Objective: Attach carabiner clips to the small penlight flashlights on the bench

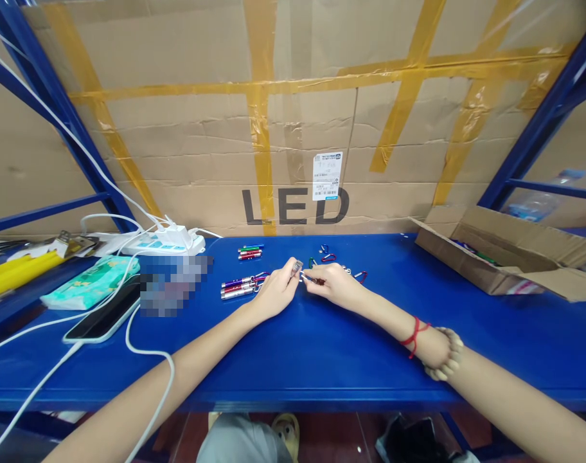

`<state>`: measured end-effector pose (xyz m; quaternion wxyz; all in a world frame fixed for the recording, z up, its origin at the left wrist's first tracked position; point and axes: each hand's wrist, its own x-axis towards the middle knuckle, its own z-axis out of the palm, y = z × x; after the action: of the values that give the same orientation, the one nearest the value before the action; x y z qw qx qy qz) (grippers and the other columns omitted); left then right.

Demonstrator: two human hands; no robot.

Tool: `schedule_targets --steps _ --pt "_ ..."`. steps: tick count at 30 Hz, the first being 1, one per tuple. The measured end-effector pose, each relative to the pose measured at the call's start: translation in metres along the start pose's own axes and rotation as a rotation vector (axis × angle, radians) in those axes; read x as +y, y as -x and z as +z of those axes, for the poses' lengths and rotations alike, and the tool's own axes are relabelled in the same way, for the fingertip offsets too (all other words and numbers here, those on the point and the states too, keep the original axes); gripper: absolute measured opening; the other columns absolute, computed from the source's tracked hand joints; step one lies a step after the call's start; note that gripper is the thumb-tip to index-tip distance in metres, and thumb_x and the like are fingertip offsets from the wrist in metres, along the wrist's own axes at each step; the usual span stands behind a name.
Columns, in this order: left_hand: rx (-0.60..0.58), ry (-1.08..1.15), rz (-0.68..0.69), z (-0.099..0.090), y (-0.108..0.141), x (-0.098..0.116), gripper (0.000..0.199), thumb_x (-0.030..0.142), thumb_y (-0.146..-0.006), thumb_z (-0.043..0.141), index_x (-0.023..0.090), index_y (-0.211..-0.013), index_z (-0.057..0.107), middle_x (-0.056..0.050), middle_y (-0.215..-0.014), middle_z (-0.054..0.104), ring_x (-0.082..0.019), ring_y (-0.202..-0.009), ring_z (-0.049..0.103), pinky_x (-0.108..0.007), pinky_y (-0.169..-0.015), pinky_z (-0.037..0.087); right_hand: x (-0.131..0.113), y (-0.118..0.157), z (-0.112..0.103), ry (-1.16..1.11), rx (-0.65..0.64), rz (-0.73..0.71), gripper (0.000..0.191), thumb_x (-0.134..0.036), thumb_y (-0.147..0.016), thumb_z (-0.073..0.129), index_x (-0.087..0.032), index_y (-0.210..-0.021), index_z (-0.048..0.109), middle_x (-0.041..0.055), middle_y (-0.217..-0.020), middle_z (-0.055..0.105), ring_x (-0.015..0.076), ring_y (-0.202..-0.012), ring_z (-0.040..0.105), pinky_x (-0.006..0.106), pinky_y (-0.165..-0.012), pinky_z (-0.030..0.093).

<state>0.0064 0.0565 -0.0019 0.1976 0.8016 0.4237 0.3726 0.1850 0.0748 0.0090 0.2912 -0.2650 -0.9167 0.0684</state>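
On the blue desk (322, 347), some things are hard to see. A patch near the phone (105, 315) is blurred out, so what lies there cannot be told. The small thing between the 2 hands is mostly hidden by fingers; it looks like a tiny silver flashlight (297, 267) with a metal clip, but that is hard to be sure of. The open box (505, 257) on the right is cut off at the edge, and what is inside is too dim to name.

The left hand (276, 292) is curled nearly closed, with finger and thumb pinching the silver flashlight at its top. The right hand (334, 286) is also curled, its fingertips pinching the other end (a thin shiny part). Both hands meet just above the middle of the desk, and their wrists rest on it.

Just beside the left hand lie about 3 little flashlights (239, 287) in a bunch. Farther back lie about 3 more (249, 252). A few colored clips (326, 256) lie behind the right hand; the count is unclear. 1 power strip (162, 243) with white cords sits at the back left, and 1 green packet (93, 281) lies near the phone.
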Motion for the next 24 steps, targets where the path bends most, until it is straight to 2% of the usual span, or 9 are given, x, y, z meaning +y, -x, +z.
schedule_targets --steps 5,8,11,14,18,24 --pt "0.024 0.079 0.021 0.004 -0.001 0.003 0.013 0.028 -0.092 0.034 0.02 -0.083 0.036 0.001 -0.07 0.047 -0.015 -0.061 0.045 -0.025 -0.059 0.031 0.0 -0.001 0.0 0.025 0.039 0.014 0.023 -0.017 -0.087 0.048 -0.014 -0.065 0.054 0.0003 -0.058 0.049 0.0091 -0.05 0.034 0.022 -0.053 0.028" --pt "0.071 0.134 0.018 0.004 0.0 0.009 0.016 0.031 -0.092 0.036 0.02 -0.081 0.034 0.001 -0.07 0.045 -0.015 -0.061 0.043 -0.024 -0.06 0.031 0.002 -0.001 -0.003 0.034 0.054 0.023 0.026 -0.02 -0.088 0.046 -0.014 -0.063 0.053 0.0002 -0.058 0.047 0.0095 -0.052 0.036 0.023 -0.054 0.028" --pt "0.087 0.154 -0.028 0.0 0.002 0.014 0.021 0.036 -0.094 0.033 0.02 -0.082 0.034 0.002 -0.067 0.043 -0.014 -0.058 0.041 -0.025 -0.059 0.03 0.003 -0.001 -0.011 0.06 0.127 0.058 0.029 -0.024 -0.089 0.044 -0.015 -0.063 0.052 -0.0006 -0.056 0.043 0.0099 -0.052 0.036 0.023 -0.054 0.028" --pt "0.048 0.102 -0.058 -0.003 0.003 0.016 0.022 0.036 -0.096 0.025 0.02 -0.084 0.036 0.002 -0.063 0.042 -0.016 -0.055 0.041 -0.026 -0.057 0.028 0.0 -0.001 -0.017 0.082 0.24 0.105 0.029 -0.027 -0.09 0.042 -0.015 -0.067 0.055 -0.0006 -0.056 0.043 0.0101 -0.052 0.036 0.024 -0.053 0.028" --pt "0.02 -0.012 -0.03 -0.003 0.002 0.015 0.013 0.032 -0.094 0.033 0.022 -0.091 0.042 0.001 -0.066 0.047 -0.018 -0.057 0.047 -0.025 -0.056 0.028 -0.007 -0.002 -0.016 0.096 0.364 0.093 0.032 -0.03 -0.092 0.039 -0.016 -0.073 0.059 -0.0003 -0.056 0.042 0.0101 -0.052 0.036 0.023 -0.053 0.031" --pt "0.027 -0.086 0.037 -0.001 0.002 0.015 0.014 0.032 -0.094 0.035 0.023 -0.095 0.046 -0.001 -0.078 0.055 -0.021 -0.07 0.056 -0.024 -0.06 0.032 -0.01 -0.002 -0.012 0.15 0.342 0.041 0.031 -0.028 -0.093 0.037 -0.014 -0.077 0.059 0.0 -0.059 0.042 0.0101 -0.053 0.038 0.023 -0.052 0.032"
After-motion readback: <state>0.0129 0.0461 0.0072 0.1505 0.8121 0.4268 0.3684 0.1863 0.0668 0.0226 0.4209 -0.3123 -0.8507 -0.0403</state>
